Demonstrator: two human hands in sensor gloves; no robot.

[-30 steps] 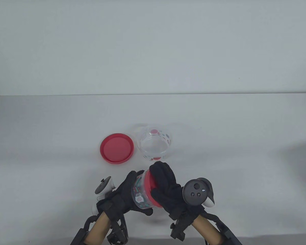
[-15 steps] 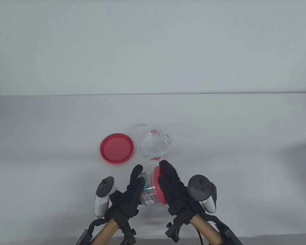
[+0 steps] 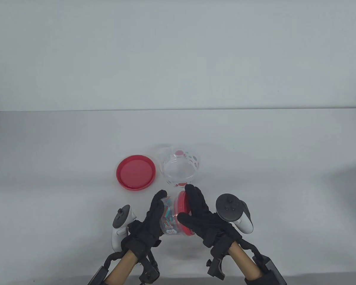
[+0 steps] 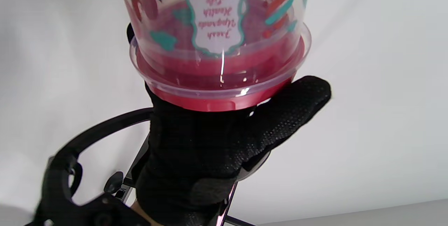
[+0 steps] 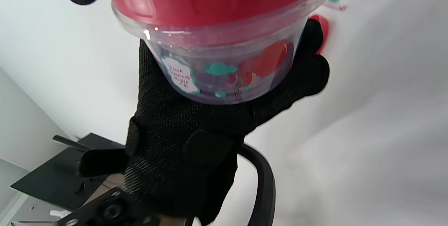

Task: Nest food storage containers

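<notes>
White and plain, the desk [image 3: 255, 148] carries a loose red lid [image 3: 136, 172] and, just beside it on its right, an open clear container [image 3: 180, 169] with coloured dots. Nearer the person, a small container [image 3: 173, 218] with a red lid [image 3: 184, 207] lies on its side between both hands. The left hand [image 3: 149, 221] holds its base and the right hand [image 3: 201, 218] covers the lid end, fingers fairly straight. Only the wrist views show its white label [image 4: 215, 16]; the script is mirrored in the left wrist view and too small for sure reading.
</notes>
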